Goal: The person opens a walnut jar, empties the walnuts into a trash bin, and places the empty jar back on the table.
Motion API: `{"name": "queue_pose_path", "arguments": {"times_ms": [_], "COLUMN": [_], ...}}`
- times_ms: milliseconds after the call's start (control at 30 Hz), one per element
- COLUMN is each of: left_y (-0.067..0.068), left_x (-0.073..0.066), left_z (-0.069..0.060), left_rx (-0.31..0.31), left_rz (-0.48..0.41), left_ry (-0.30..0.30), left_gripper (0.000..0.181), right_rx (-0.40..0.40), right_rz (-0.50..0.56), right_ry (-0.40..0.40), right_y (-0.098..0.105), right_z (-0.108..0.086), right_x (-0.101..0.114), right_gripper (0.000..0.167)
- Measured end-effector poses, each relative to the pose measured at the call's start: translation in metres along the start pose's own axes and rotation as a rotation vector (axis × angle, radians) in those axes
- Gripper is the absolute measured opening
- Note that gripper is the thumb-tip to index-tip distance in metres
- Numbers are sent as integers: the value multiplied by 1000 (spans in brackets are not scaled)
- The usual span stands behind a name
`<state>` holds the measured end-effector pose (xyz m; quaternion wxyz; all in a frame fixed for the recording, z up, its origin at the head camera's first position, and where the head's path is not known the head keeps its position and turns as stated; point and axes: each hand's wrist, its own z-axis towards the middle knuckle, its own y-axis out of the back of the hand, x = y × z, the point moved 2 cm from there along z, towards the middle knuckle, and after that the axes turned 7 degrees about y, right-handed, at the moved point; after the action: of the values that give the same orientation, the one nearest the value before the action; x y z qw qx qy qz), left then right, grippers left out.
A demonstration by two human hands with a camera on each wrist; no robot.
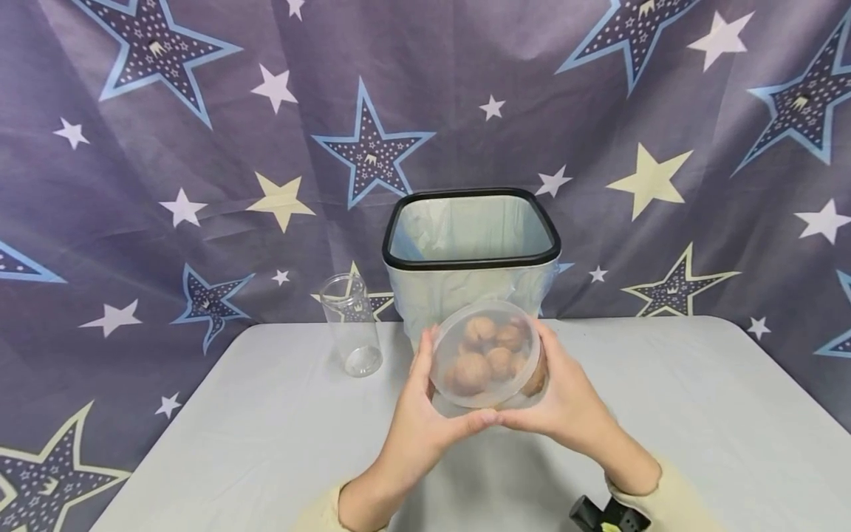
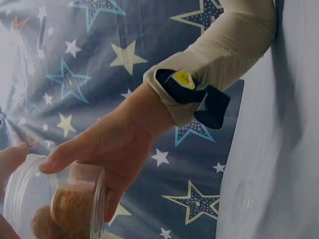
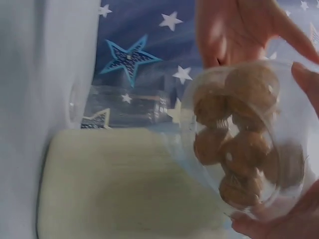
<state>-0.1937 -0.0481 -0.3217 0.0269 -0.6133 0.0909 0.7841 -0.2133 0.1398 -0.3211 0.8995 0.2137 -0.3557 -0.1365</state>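
Above the table, both hands hold a clear plastic jar of walnuts, its translucent lid tilted toward the head camera. My left hand grips the left side, its thumb along the near edge. My right hand curls round the right side, and the two thumbs meet below the lid. Through the see-through wall in the right wrist view, several walnuts show. The left wrist view has my right hand on the jar, with only part of my left hand at the edge.
Just behind the jar stands a pale bin with a black rim and a bag lining. Left of it, an uncovered clear glass container stands upright on the white table. A star-patterned cloth hangs behind.
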Motion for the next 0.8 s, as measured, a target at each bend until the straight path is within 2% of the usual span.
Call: {"name": "queue_pose_path", "arguments": {"times_ms": [167, 400, 567, 700, 800], "left_y": [5, 19, 27, 32, 34], "left_x": [-3, 6, 15, 18, 19], "left_z": [1, 20, 32, 37, 41], "left_rx": [87, 273, 395, 463, 505], "left_rz": [-27, -119, -180, -200, -199], "left_ry": [-52, -203, -235, -258, -276], "left_gripper": [117, 123, 124, 122, 121], "right_rx": [17, 19, 55, 78, 105], "right_rz": [58, 77, 130, 148, 199], "right_ry": [-31, -47, -38, -51, -33], "right_y": [12, 16, 12, 14, 13], "right_z": [2, 3, 3, 2, 1], "right_x": [-3, -5, -5, -8, -8], "right_gripper": [106, 100, 98, 98, 99]}}
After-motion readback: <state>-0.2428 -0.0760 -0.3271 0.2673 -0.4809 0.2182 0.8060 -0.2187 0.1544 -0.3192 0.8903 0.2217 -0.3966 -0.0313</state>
